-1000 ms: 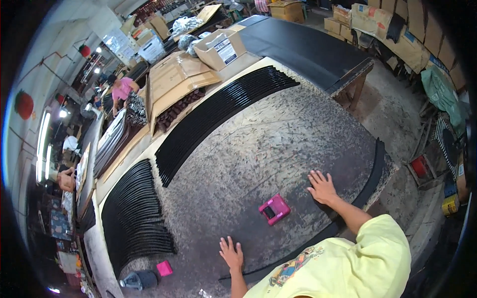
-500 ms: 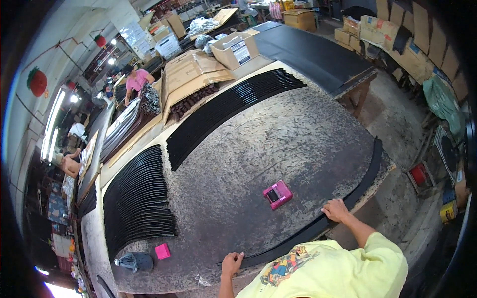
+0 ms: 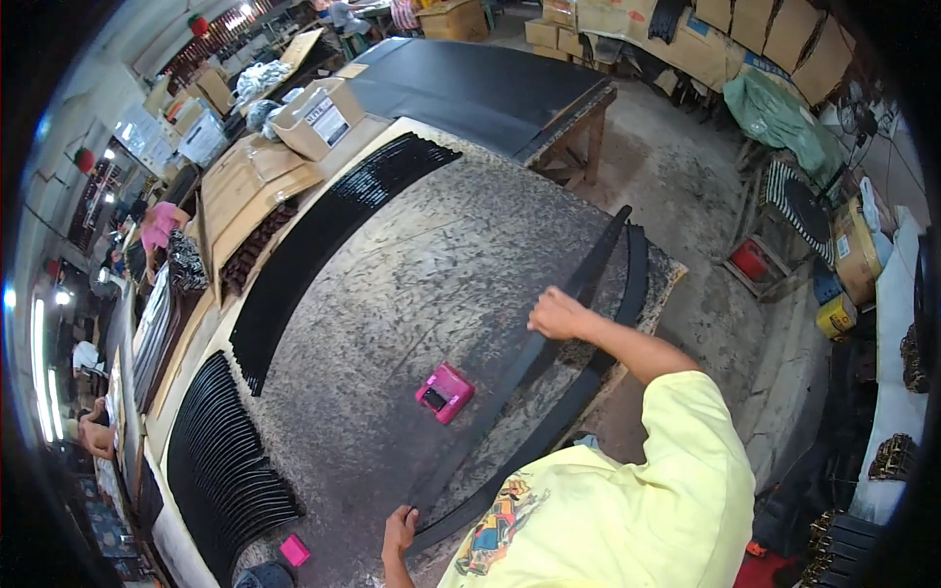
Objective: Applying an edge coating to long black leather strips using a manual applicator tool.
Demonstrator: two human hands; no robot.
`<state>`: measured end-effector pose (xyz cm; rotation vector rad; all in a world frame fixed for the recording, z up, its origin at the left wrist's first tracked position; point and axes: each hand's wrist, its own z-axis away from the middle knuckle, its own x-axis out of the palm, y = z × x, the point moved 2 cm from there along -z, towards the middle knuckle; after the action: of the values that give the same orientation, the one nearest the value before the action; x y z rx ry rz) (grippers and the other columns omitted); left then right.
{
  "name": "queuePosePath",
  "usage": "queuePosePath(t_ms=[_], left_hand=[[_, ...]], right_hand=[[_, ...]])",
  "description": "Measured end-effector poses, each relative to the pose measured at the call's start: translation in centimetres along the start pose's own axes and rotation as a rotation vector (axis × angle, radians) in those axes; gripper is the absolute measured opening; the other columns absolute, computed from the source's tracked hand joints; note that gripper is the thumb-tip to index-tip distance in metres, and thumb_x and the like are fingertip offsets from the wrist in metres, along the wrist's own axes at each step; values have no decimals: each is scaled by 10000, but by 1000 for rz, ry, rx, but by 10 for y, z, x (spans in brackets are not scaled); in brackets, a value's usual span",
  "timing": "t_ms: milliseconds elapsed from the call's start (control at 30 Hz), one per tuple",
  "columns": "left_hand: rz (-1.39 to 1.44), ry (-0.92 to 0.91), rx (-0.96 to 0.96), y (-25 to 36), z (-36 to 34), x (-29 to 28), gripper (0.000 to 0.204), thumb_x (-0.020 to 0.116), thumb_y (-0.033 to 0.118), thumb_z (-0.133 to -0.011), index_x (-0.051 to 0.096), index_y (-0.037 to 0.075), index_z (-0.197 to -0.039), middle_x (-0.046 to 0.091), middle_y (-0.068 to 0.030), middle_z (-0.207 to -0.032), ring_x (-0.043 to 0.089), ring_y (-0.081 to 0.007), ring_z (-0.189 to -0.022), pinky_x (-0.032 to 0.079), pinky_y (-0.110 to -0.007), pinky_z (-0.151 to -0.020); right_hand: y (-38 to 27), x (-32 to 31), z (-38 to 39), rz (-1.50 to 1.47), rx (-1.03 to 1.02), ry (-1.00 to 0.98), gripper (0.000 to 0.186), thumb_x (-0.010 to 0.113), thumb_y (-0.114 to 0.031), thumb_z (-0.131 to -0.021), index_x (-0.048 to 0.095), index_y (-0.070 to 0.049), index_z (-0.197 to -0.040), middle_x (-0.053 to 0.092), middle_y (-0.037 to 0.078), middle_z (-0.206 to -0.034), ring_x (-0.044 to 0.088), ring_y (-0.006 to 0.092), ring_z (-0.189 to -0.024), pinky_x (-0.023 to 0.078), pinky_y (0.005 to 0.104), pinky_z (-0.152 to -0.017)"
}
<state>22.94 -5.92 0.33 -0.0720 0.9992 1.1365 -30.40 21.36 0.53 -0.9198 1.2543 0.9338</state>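
Looks like mid-lift: right hand [image 3: 557, 314] and left hand [image 3: 399, 530] each have fingers clamped on an end of the long black strip [image 3: 510, 377], the pink gadget [image 3: 444, 392] sitting just left of it on the speckled table [image 3: 412, 255], so placing it needs both ends level.

The counter [image 3: 412, 265] is speckled grey and black, mottled all over. The long strip [image 3: 520, 367] across the middle of the frame is plain black, as are the fanned rows of strips [image 3: 221, 461] at lower left and the band of strips [image 3: 323, 225] toward upper left. The small box [image 3: 444, 392] at centre is bright pink with a dark patch. The sleeve [image 3: 676, 461] at lower right is pale yellow, with a multicoloured print on the shirt. A second pink block [image 3: 294, 550] lies at the bottom left.
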Motion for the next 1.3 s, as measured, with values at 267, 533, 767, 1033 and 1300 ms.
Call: queuePosePath(t_ms=[267,533,767,1033,1300], left_hand=[[171,6,600,186,-116,-26,301,576,250,-977,584,-25,-856,558,-190,-845,558,-328,-833,434,-420,-746],[-23,-97,356,237,-191,-69,228,699,215,-887,731,36,-1025,698,-170,-898,671,-288,-854,512,-395,-743],[-113,140,580,229,-184,-38,217,704,163,-847,750,82,-1044,694,-147,-899,670,-332,-876,528,-426,-771],[-220,302,574,183,-151,-34,229,663,100,-843,722,95,-1063,651,-104,-933,656,-312,-895,536,-430,-785],[-409,438,367,80,-90,-74,191,656,67,-809,711,85,-990,630,-108,-955,630,-312,-946,524,-433,-798]], right_hand=[[-50,-9,-58,-635,-108,-6,422,531,-356,-985,573,-99,-1316,598,161,-1271,539,312,-1216,383,548,-1013],[-137,-5,-92,-314,-323,11,576,680,-71,-814,537,-174,-1362,591,97,-1101,548,289,-1118,444,457,-902],[-130,10,-82,-125,-395,276,370,560,-121,-885,634,-130,-1247,596,45,-1096,547,226,-1045,429,389,-829],[-171,35,-83,-106,-465,399,400,549,-146,-892,605,-99,-1285,581,35,-1077,535,213,-1000,426,370,-801],[-166,42,-85,-150,-449,417,451,560,-111,-882,574,-128,-1333,553,63,-1022,537,232,-976,416,383,-816]])
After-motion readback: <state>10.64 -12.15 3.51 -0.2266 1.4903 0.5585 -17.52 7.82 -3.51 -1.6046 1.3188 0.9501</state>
